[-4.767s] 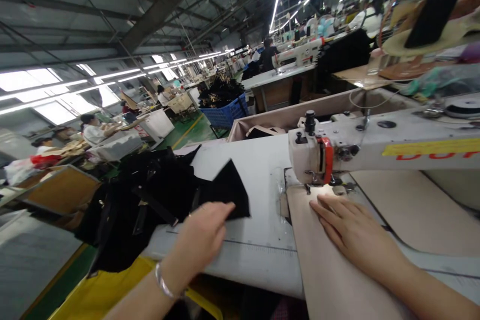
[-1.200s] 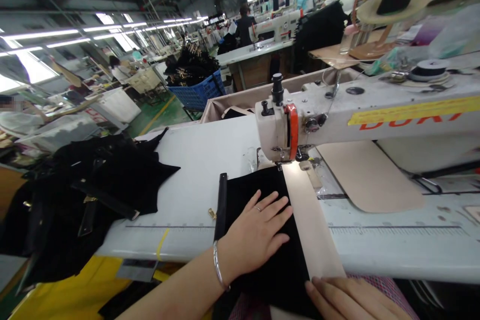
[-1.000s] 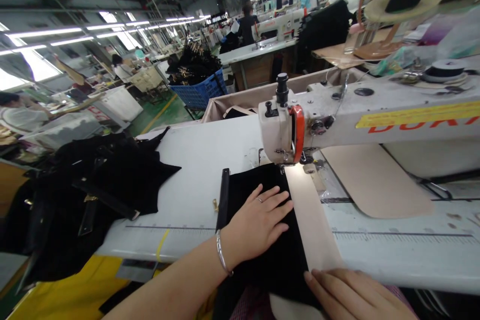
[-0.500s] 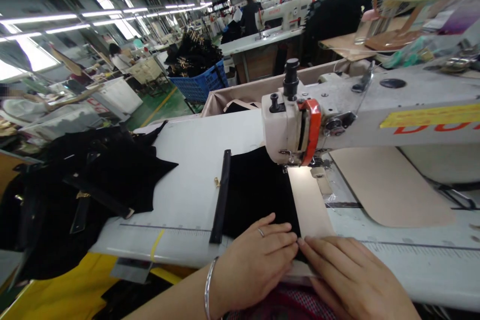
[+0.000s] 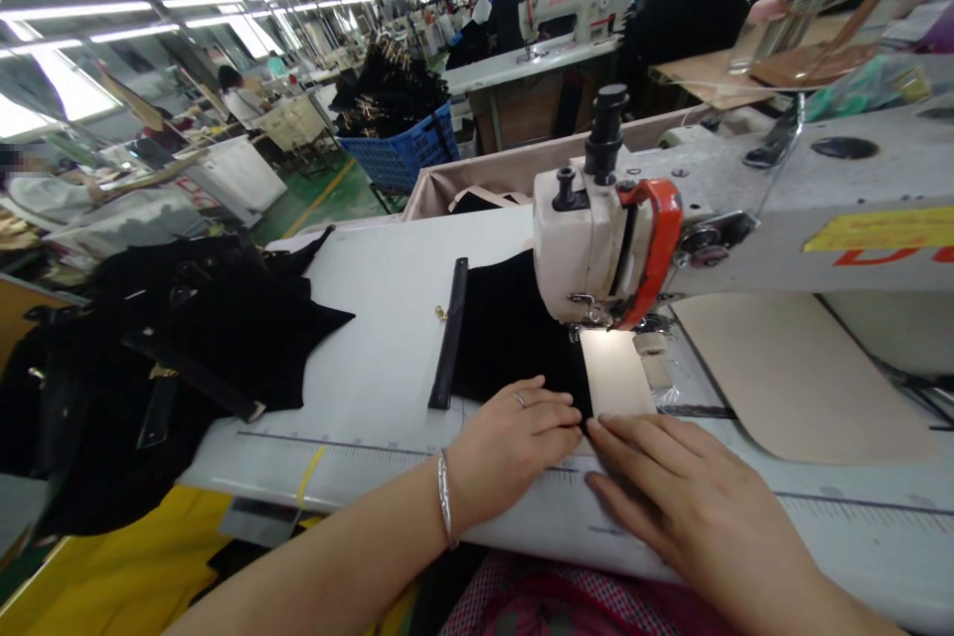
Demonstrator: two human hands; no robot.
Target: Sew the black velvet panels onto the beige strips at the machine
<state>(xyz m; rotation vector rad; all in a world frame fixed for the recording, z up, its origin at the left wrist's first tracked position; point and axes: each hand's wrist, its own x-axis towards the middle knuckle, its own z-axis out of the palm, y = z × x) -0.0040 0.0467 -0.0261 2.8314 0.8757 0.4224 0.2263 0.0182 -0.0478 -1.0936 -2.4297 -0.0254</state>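
A black fabric panel (image 5: 507, 333) lies flat on the white sewing table, its right edge beneath the needle end of the sewing machine (image 5: 588, 248). Along the panel's left side runs a black strip (image 5: 451, 338) with a small gold clasp (image 5: 440, 313). Beige material (image 5: 617, 373) borders the panel on the right. My left hand (image 5: 518, 447), wearing a ring and a bangle, rests flat on the panel's near edge, fingers stretched out. My right hand (image 5: 675, 477) lies beside it with extended fingers, tips touching the near end of the beige material and the seam.
Black pieces with straps (image 5: 216, 348) are heaped on the table's left end. A beige rounded panel (image 5: 801, 378) lies under the machine arm. Behind the table stand a beige bin (image 5: 462, 184) and a blue basket (image 5: 402, 154) of black goods. Other people sit farther back.
The black panel and beige material have slid away from me under the machine, both hands moving forward with them. More of the table's front edge now shows.
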